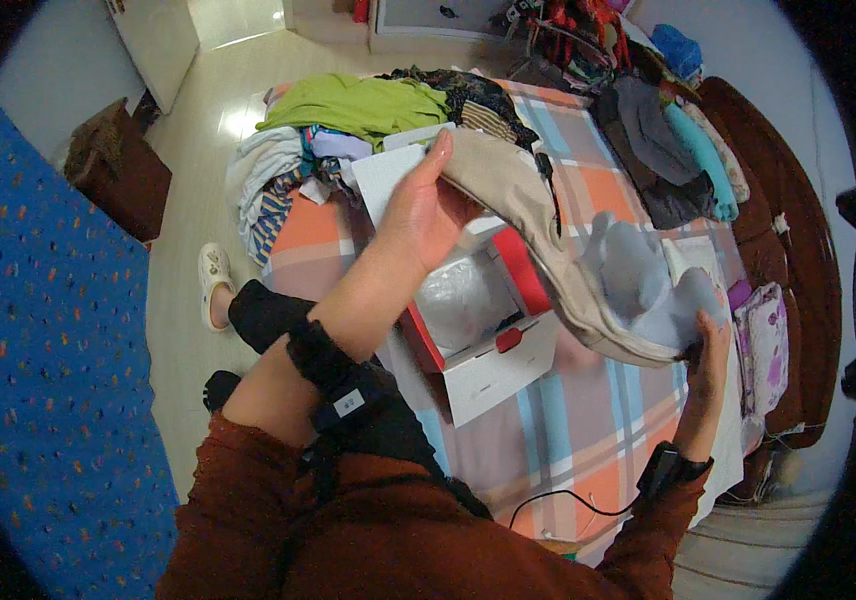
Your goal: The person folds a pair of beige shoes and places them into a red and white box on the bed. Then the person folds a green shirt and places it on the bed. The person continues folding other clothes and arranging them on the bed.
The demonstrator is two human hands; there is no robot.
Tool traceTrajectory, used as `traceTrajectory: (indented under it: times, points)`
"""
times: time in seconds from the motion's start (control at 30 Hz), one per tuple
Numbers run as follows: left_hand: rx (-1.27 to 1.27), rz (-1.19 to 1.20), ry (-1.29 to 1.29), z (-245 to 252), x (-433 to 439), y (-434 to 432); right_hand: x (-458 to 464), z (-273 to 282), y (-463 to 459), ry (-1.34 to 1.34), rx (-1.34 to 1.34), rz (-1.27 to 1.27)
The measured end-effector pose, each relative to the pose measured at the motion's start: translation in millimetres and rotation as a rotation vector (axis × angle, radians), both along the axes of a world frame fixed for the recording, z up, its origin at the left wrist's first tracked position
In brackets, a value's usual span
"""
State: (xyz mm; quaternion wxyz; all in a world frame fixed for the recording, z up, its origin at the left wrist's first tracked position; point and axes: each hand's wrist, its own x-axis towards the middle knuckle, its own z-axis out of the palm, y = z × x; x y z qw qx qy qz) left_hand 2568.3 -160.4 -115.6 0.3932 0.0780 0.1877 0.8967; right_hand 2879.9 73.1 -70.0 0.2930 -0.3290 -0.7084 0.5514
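Note:
Both my hands hold a long, curved beige fabric piece (525, 191) up over the bed. My left hand (422, 206) grips its far left end, thumb on top and the other fingers partly hidden behind. At its lower right end, my right hand (711, 351) has the fabric pinched. A black strap (548, 180) hangs along the fabric's far side. Below, an open box (501, 386), white outside and red inside, stands on the bed with a clear plastic wrapping (465, 300) in it. Behind the fabric, near my right hand, is a grey-blue cupped garment (627, 274).
A plaid sheet (548, 450) covers the bed. Heaped clothes, including a lime-green garment (353, 105), lie at the far left. Dark folded clothes (645, 150) are by the brown headboard (765, 225). A black cable (570, 495) runs from my right wrist. A brown bin (124, 176) stands on the floor.

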Motion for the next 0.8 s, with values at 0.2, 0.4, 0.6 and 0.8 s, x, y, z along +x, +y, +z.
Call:
traceTrajectory:
  times: [0.2,0.4,0.6,0.8]
  points:
    - [-0.593,0.455,1.128,9,-5,-43,-53,14,-16,-0.238,0.2,0.275]
    - [-0.88,0.162,1.488,-25,-1,-84,-133,-23,-33,-0.53,0.395,0.564]
    - [-0.941,0.13,1.442,-57,3,-86,-199,-69,-37,-0.643,0.282,0.855]
    - [-0.734,0.121,1.184,-66,-1,-75,-218,-94,-16,-0.754,0.199,0.815]
